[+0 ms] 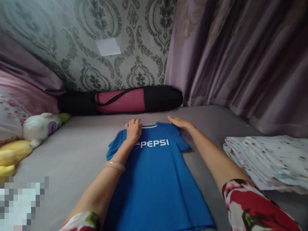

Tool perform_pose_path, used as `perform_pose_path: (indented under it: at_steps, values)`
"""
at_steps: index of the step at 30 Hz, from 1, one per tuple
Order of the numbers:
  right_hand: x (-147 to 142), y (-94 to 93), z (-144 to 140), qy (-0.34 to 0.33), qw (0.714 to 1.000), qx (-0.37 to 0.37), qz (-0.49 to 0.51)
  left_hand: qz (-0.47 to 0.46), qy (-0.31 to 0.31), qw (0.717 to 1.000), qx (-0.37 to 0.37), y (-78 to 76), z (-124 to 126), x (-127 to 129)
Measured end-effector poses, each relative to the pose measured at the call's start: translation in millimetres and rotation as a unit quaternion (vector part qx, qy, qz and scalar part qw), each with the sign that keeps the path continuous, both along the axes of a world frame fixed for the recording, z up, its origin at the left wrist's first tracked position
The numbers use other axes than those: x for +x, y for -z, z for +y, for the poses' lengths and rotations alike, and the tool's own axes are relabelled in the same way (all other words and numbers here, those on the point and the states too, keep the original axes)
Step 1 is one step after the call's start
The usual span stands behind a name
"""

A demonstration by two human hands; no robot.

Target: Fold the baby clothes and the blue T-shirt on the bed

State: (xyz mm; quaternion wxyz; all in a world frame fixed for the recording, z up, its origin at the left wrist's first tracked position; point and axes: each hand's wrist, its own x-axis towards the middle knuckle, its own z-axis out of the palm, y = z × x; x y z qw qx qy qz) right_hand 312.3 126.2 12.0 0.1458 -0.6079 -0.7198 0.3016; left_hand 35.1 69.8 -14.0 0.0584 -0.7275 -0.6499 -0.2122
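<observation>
A blue T-shirt (154, 179) with white PEPSI lettering lies spread out, its collar away from me and its lower part running toward the bottom of the view. My left hand (134, 130) is on the shoulder to the left of the collar, fingers curled down on the cloth; the fingertips are hidden. At the opposite shoulder, my right hand (179, 122) rests with its fingers stretched out along the shirt's edge. The left sleeve is partly bunched, while the right one lies flat.
The shirt lies on a grey sheet (79, 154). A folded white patterned cloth (269, 160) is at the right. Plush toys (38, 126) sit at the left. A long black and pink bag (122, 101) lies along the wall, and purple curtains (204, 57) hang at the right.
</observation>
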Motion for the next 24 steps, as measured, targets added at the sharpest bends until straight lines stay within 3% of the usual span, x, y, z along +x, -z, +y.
perform_pose_path:
  at_steps: [3,5,7,11,14,19,24]
  values:
    - [20,-2.5,-3,0.022,0.988,-0.132,0.079,-0.005,0.166,0.986,-0.034,-6.7,-6,34]
    - [27,-4.3,-8,0.028,0.985,-0.136,0.100,-0.018,0.250,0.966,-0.058,-3.6,-7,57]
    - [28,-4.7,-14,0.021,0.985,-0.114,0.128,-0.034,0.284,0.956,-0.061,5.8,-7,74]
    - [21,3.4,-24,0.043,0.961,-0.089,0.260,-0.027,0.260,0.964,-0.052,26.6,-5,87]
    - [13,13.3,-25,0.099,0.942,-0.085,0.309,0.004,0.241,0.968,-0.067,29.5,-7,88]
    - [16,15.5,-22,0.123,0.950,-0.086,0.274,0.032,0.222,0.969,-0.105,21.1,-12,91]
    - [44,-0.7,-22,0.066,0.964,-0.199,0.162,0.034,0.219,0.969,-0.111,21.6,-12,92]
